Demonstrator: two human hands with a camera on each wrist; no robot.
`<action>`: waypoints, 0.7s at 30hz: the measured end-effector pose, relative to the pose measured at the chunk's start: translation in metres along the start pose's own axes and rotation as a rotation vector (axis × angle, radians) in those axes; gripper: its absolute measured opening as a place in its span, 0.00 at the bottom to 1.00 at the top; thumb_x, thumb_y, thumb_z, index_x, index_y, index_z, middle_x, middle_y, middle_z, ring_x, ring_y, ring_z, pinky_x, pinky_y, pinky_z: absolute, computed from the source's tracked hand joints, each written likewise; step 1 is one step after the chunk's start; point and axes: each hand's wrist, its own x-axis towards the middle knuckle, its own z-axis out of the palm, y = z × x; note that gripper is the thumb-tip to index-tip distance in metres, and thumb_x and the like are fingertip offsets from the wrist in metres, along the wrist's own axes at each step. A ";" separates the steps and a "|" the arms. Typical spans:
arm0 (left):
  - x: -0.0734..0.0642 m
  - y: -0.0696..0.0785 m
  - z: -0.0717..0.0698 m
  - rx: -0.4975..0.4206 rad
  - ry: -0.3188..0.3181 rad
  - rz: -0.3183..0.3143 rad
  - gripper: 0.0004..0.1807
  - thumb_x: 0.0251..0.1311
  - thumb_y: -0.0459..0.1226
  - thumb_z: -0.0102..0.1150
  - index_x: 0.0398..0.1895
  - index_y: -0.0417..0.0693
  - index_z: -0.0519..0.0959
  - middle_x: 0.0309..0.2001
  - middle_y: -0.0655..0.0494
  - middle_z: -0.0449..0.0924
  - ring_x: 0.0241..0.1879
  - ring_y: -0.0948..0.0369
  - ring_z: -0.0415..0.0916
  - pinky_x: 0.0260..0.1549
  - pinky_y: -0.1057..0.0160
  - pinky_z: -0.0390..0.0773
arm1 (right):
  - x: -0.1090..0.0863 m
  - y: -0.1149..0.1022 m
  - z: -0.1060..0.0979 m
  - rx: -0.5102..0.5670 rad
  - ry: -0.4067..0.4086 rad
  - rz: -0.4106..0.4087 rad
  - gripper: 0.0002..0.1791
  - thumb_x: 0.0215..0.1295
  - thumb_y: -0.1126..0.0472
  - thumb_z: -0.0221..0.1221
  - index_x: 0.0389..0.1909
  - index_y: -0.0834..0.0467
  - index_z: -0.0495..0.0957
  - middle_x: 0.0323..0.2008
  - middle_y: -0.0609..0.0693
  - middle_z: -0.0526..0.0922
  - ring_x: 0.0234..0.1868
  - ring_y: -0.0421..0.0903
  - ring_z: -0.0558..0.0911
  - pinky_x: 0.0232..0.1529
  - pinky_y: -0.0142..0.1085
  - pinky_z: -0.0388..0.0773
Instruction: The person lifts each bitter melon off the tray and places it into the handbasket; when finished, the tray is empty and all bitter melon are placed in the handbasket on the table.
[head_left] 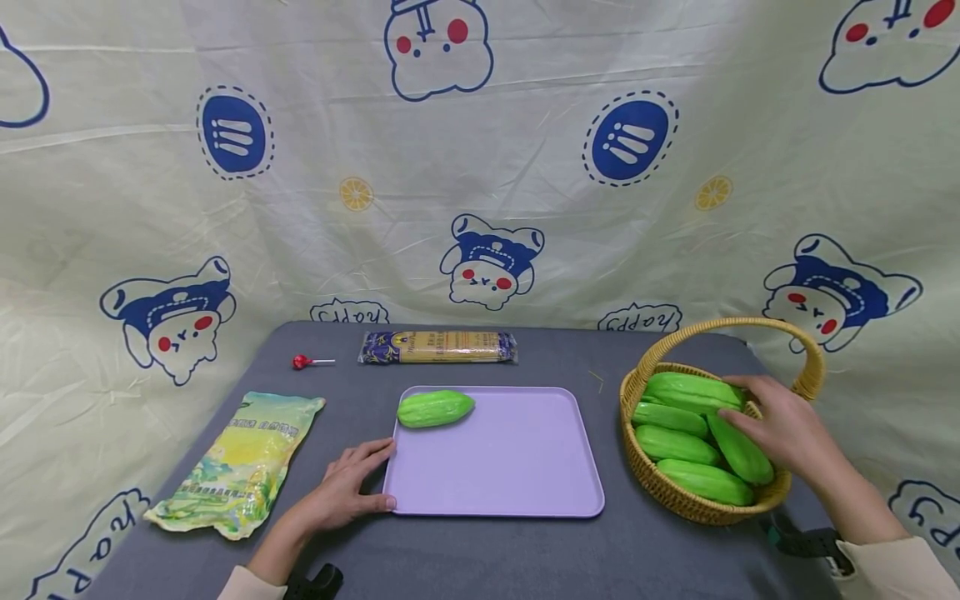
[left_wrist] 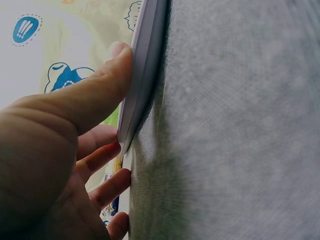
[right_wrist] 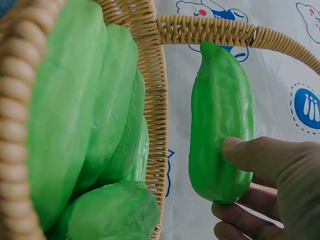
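A purple tray (head_left: 495, 467) lies on the table, with one plump green cucumber (head_left: 435, 408) near its far left corner. My left hand (head_left: 352, 483) rests at the tray's left edge, thumb and fingertips touching the rim (left_wrist: 142, 75). On the right stands a wicker basket (head_left: 656, 487) holding several similar green cucumbers (head_left: 705, 482). Reaching over its rim, my right hand (head_left: 787, 421) grips one end of the topmost cucumber (head_left: 690, 390). In the right wrist view that cucumber (right_wrist: 220, 120) is between thumb and fingers, apart from the others.
The basket's tall handle (head_left: 727, 323) arches over it. At the left lies a yellow-green packet (head_left: 240, 462). Behind the tray are a long noodle packet (head_left: 438, 347) and a red lollipop (head_left: 302, 362). A printed cloth (head_left: 525, 167) hangs behind the table.
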 end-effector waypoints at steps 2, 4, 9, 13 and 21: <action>0.000 -0.001 0.000 0.004 0.000 0.001 0.44 0.49 0.51 0.67 0.69 0.46 0.63 0.70 0.49 0.60 0.64 0.47 0.57 0.54 0.38 0.54 | 0.003 0.001 0.000 -0.001 -0.021 0.006 0.27 0.59 0.54 0.64 0.54 0.67 0.73 0.46 0.70 0.77 0.43 0.64 0.77 0.37 0.56 0.71; 0.000 -0.001 0.000 0.006 0.001 0.002 0.44 0.49 0.51 0.67 0.69 0.46 0.63 0.70 0.49 0.60 0.64 0.47 0.57 0.54 0.38 0.54 | 0.005 0.001 0.001 -0.004 -0.040 0.012 0.27 0.59 0.53 0.63 0.54 0.66 0.73 0.46 0.69 0.78 0.42 0.63 0.77 0.37 0.55 0.71; 0.000 0.000 0.000 0.010 0.002 0.009 0.44 0.49 0.51 0.67 0.69 0.46 0.63 0.70 0.49 0.60 0.64 0.47 0.57 0.53 0.39 0.54 | 0.010 0.004 0.001 0.004 -0.101 0.033 0.29 0.60 0.51 0.62 0.56 0.66 0.72 0.47 0.68 0.77 0.43 0.62 0.77 0.37 0.53 0.72; 0.000 0.000 0.000 0.008 0.003 0.012 0.44 0.49 0.51 0.67 0.68 0.46 0.64 0.70 0.49 0.60 0.64 0.47 0.57 0.53 0.38 0.54 | 0.015 0.008 0.004 0.013 -0.138 0.042 0.30 0.60 0.51 0.62 0.57 0.67 0.71 0.48 0.69 0.77 0.44 0.63 0.77 0.38 0.54 0.72; 0.000 0.000 -0.001 0.015 -0.005 0.013 0.44 0.49 0.52 0.66 0.69 0.45 0.63 0.70 0.48 0.60 0.64 0.46 0.57 0.52 0.39 0.54 | 0.024 0.014 0.013 0.009 -0.200 0.042 0.29 0.59 0.54 0.63 0.55 0.69 0.72 0.48 0.71 0.76 0.46 0.66 0.76 0.41 0.56 0.71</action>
